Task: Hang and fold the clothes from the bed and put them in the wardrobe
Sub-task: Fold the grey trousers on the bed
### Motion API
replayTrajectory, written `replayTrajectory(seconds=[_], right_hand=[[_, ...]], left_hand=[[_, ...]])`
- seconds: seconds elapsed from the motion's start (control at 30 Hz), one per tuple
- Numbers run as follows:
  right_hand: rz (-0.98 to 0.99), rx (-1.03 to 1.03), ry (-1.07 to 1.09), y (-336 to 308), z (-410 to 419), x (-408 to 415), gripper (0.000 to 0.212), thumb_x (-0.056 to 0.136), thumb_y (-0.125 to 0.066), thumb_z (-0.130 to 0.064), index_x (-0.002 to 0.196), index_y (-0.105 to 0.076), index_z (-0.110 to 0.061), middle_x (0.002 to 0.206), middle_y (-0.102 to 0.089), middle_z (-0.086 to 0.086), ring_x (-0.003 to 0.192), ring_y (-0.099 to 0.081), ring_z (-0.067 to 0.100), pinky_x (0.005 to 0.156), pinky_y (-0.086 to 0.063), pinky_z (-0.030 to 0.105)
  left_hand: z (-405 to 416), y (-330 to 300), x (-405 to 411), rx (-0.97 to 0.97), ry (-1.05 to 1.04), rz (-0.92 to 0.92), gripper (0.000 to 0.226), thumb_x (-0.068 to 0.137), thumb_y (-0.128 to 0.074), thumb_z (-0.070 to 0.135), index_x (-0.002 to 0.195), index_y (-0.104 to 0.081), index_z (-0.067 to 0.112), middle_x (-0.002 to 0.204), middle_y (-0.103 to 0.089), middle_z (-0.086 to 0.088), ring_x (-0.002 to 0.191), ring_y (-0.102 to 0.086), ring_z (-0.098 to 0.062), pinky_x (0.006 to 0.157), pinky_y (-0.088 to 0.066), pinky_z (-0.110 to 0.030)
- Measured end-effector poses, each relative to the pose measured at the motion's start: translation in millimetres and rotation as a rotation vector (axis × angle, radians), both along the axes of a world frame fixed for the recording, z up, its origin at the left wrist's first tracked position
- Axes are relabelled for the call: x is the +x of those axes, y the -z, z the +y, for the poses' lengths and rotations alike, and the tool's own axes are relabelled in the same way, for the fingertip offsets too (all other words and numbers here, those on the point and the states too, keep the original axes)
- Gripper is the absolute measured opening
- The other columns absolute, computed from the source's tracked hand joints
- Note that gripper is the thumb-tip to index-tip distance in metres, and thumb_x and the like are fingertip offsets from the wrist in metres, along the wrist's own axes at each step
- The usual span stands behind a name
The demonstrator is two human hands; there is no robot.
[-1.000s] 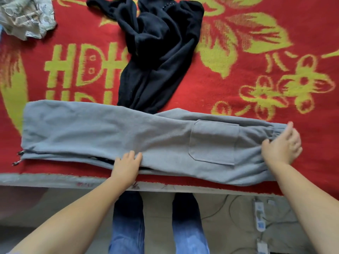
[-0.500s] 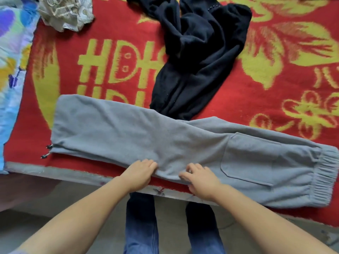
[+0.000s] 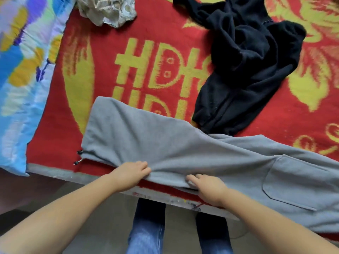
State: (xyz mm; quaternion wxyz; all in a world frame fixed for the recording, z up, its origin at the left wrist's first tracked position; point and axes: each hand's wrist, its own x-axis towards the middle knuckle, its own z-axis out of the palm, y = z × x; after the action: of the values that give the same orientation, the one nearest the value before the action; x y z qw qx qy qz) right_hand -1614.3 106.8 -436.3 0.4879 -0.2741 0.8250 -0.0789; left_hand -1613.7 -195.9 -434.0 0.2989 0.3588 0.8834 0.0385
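Head view is looking down at grey trousers (image 3: 183,149) lying lengthwise along the near edge of a bed (image 3: 60,174) covered by a red and yellow blanket (image 3: 146,33). Left hand (image 3: 128,174) is pinching the near hem, fingers curled into the cloth. Right hand (image 3: 209,187) is gripping the same hem just beside it. A black garment (image 3: 247,70) is touching the trousers' far edge. Lifting now is likely dragging that garment along or spilling the trouser leg off the bed.
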Motion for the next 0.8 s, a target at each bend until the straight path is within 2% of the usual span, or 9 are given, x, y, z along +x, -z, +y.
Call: replayTrajectory(seconds=[0.13,0.27,0.33,0.43,0.53,0.6,0.63,0.7,0.8], right_hand=[[-0.117,-0.008,0.027,-11.6,-1.0,-35.9,0.03,0.094,-0.047,-0.031,0.123,-0.051,-0.028,0.11,-0.061,0.001,0.1,-0.058,0.024,0.076,-0.042,0.031],[0.264,-0.131,0.385,-17.6,-13.3,-75.2,0.029,0.095,-0.047,-0.025,0.122,-0.058,-0.026,0.112,-0.062,-0.006,0.101,-0.059,0.016,0.078,-0.047,0.032],[0.394,-0.216,0.453,-15.7,-32.7,-83.8,0.037,0.095,-0.05,-0.025,0.131,-0.053,-0.023,0.124,-0.056,-0.002,0.113,-0.054,0.018,0.085,-0.048,0.034],[0.389,-0.1,0.284,-5.1,-79.3,-78.6,0.067,0.094,-0.052,-0.039,0.152,-0.021,-0.026,0.159,-0.014,0.009,0.147,-0.012,0.026,0.115,-0.023,0.046],[0.266,0.015,0.012,8.8,-126.5,-51.4,0.081,0.092,-0.046,-0.056,0.151,0.006,-0.037,0.154,0.032,0.009,0.14,0.032,0.031,0.109,0.007,0.066],[0.276,-0.001,-0.142,9.4,-149.7,-25.1,0.083,0.083,-0.054,-0.062,0.152,-0.014,-0.037,0.156,0.017,0.019,0.144,0.013,0.041,0.104,-0.002,0.075],[0.304,-0.015,-0.164,5.5,-159.7,-14.9,0.082,0.074,-0.064,-0.063,0.146,-0.036,-0.035,0.156,-0.011,0.024,0.144,-0.014,0.043,0.1,-0.019,0.075],[0.405,-0.099,-0.103,2.5,-173.3,-3.3,0.06,0.058,-0.083,-0.05,0.113,-0.068,-0.03,0.123,-0.063,0.013,0.112,-0.062,0.033,0.086,-0.051,0.054],[0.452,-0.199,0.159,0.1,-184.2,-8.5,0.025,0.062,-0.085,-0.025,0.08,-0.067,-0.024,0.075,-0.056,0.0,0.066,-0.059,0.024,0.057,-0.046,0.029]], left_hand=[[-8.1,3.8,-17.4,-0.007,-0.358,-0.273,0.025,0.085,-0.049,0.023,0.11,-0.048,0.019,0.104,-0.048,0.0,0.1,-0.052,-0.023,0.075,-0.041,-0.035],[-35.3,-2.5,-63.9,0.305,-1.045,-0.1,0.045,0.076,-0.049,0.025,0.117,-0.058,0.009,0.109,-0.059,-0.009,0.105,-0.055,-0.029,0.092,-0.044,-0.039],[-64.5,-0.6,-77.9,0.297,-1.316,0.096,0.045,0.081,-0.055,0.016,0.124,-0.054,0.003,0.12,-0.054,-0.017,0.114,-0.051,-0.034,0.099,-0.04,-0.043],[-101.1,8.7,-75.4,-0.028,-1.607,0.222,0.063,0.086,-0.063,0.026,0.139,-0.038,0.003,0.14,-0.038,-0.021,0.128,-0.037,-0.038,0.104,-0.032,-0.047],[-119.7,21.8,-68.4,-0.021,-1.773,-0.029,0.067,0.086,-0.062,0.047,0.132,-0.043,0.002,0.134,-0.044,-0.023,0.125,-0.042,-0.04,0.1,-0.035,-0.044],[-132.7,28.0,-67.8,0.057,-1.714,-0.13,0.057,0.086,-0.06,0.053,0.117,-0.049,0.005,0.12,-0.056,-0.018,0.112,-0.053,-0.036,0.089,-0.042,-0.04],[-139.6,28.6,-69.7,0.126,-1.715,-0.194,0.053,0.086,-0.059,0.054,0.111,-0.051,0.007,0.116,-0.06,-0.015,0.106,-0.057,-0.033,0.083,-0.044,-0.038],[-153.7,28.5,-75.4,0.302,-1.751,-0.348,0.051,0.088,-0.055,0.057,0.105,-0.058,0.009,0.111,-0.065,-0.01,0.097,-0.062,-0.025,0.08,-0.047,-0.036],[-167.6,20.6,-86.4,0.595,-1.884,-0.688,0.058,0.092,-0.04,0.062,0.101,-0.065,0.011,0.101,-0.07,-0.006,0.091,-0.064,-0.017,0.077,-0.05,-0.033]])
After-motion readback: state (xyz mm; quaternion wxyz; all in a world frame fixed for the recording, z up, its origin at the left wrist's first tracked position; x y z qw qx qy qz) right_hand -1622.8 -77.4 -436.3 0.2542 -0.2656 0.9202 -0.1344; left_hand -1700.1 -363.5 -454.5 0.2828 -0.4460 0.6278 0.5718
